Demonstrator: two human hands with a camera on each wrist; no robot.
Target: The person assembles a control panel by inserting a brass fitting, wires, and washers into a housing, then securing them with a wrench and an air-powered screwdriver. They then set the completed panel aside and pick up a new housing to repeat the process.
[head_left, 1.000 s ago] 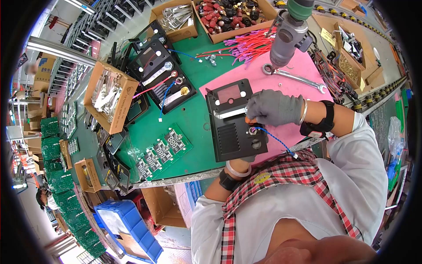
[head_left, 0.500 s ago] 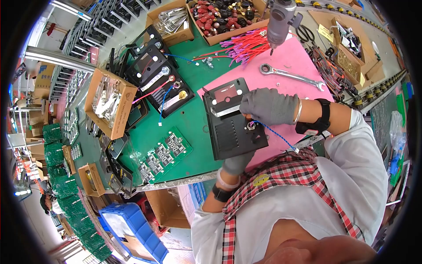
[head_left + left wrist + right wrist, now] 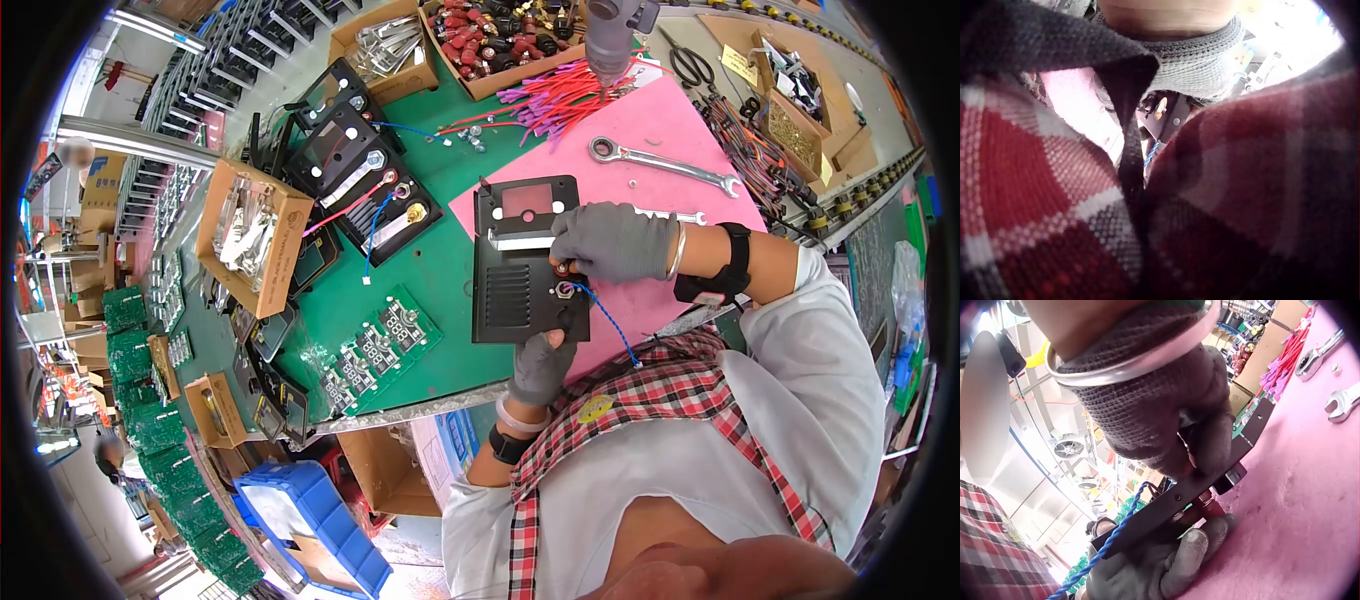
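A black metal panel (image 3: 515, 290) with a window, slots and a silver bar lies tilted over the pink mat in the head view. My left hand (image 3: 543, 368) grips its near edge, thumb on top; in the right wrist view, its gloved fingers (image 3: 1188, 556) reach underneath, beside a red terminal post (image 3: 1211, 507). My right hand (image 3: 615, 242) bends over the panel's right side, pinching a small metal part (image 3: 1186, 449) largely hidden by the glove. Close by, a twisted blue wire (image 3: 605, 318) hangs from a nut. Apron cloth (image 3: 1041, 181) fills most of the left wrist view.
Wrenches, including a long ratchet wrench (image 3: 665, 165), lie on the pink mat (image 3: 640, 330). A power driver (image 3: 612, 40) hangs above red wires (image 3: 565, 100). Left are finished-looking panels (image 3: 365, 180), a carton of metal strips (image 3: 250, 235) and display boards (image 3: 380, 345).
The panel has turned slightly and its near edge has shifted left. My left thumb now shows on top of that edge. The right hand remains at the panel's right side.
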